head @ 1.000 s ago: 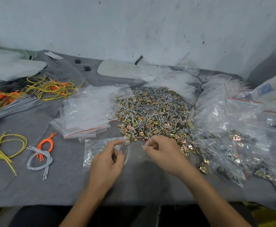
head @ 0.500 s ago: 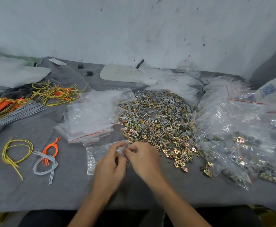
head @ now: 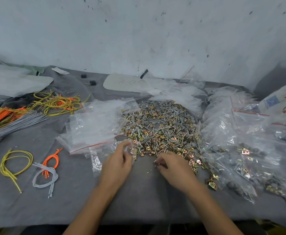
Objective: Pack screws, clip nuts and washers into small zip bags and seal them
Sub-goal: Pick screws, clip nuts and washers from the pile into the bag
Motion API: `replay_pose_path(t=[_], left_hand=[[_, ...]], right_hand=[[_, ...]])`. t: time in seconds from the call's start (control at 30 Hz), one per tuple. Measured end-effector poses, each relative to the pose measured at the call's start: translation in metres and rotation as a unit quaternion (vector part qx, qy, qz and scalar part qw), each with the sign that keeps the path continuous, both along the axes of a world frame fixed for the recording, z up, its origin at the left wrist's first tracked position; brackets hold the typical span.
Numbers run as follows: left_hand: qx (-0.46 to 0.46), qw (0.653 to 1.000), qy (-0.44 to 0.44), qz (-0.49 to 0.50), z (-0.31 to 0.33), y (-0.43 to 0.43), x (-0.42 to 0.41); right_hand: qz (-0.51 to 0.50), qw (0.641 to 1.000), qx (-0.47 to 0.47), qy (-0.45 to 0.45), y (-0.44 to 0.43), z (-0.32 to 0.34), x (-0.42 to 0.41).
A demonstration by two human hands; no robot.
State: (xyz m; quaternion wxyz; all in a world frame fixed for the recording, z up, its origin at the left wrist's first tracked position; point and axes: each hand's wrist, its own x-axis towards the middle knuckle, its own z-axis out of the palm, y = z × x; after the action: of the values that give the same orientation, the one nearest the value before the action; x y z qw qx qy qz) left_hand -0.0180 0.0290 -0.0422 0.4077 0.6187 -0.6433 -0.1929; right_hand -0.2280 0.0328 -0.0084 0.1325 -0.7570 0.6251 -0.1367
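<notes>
A heap of screws, brass clip nuts and grey washers [head: 160, 128] lies mid-table on the grey cloth. My left hand [head: 117, 164] holds the mouth of a small clear zip bag [head: 97, 160] lying flat to its left, with a clip nut or two at the opening. My right hand [head: 172, 166] is at the heap's near edge, its fingers curled and pinching small dark hardware. A stack of empty zip bags [head: 94, 128] sits left of the heap. Filled bags [head: 240, 150] pile up at the right.
Yellow-green, orange and grey wires [head: 16, 116] lie at far left, with small wire bundles [head: 45, 170] nearer me. A white board [head: 123, 83] rests by the wall. A printed sack [head: 281, 107] is at far right. The table's front edge [head: 138, 223] runs close below my forearms.
My right hand has left the bag's mouth and moved right to the heap's near edge, where it pinches hardware. My left hand keeps hold of the bag.
</notes>
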Motion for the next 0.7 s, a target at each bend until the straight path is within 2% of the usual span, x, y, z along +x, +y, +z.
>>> replay_pose_path(t=[0.2,0.33,0.43,0.57,0.63,0.7], left_hand=[[-0.035,0.998,-0.049,-0.002,0.006,-0.017,-0.004],[-0.051,0.996,-0.07,-0.005,0.0,-0.012,-0.002],[-0.05,0.997,-0.056,-0.01,0.0,-0.008,0.0],[-0.023,1.0,-0.02,0.001,-0.002,-0.011,0.001],[-0.018,1.0,-0.013,0.001,-0.001,-0.011,0.001],[-0.019,1.0,-0.015,-0.001,-0.001,-0.011,0.001]], right_hand=[[0.016,1.0,-0.017,-0.014,0.011,-0.006,-0.006],[0.04,0.999,-0.016,0.012,0.014,-0.01,-0.011],[0.044,0.999,-0.01,0.018,0.012,-0.011,-0.012],[0.046,0.996,-0.001,0.073,0.01,-0.011,-0.009],[0.049,0.998,-0.011,0.035,0.009,-0.005,-0.001],[0.048,0.997,0.0,-0.057,0.006,0.005,0.012]])
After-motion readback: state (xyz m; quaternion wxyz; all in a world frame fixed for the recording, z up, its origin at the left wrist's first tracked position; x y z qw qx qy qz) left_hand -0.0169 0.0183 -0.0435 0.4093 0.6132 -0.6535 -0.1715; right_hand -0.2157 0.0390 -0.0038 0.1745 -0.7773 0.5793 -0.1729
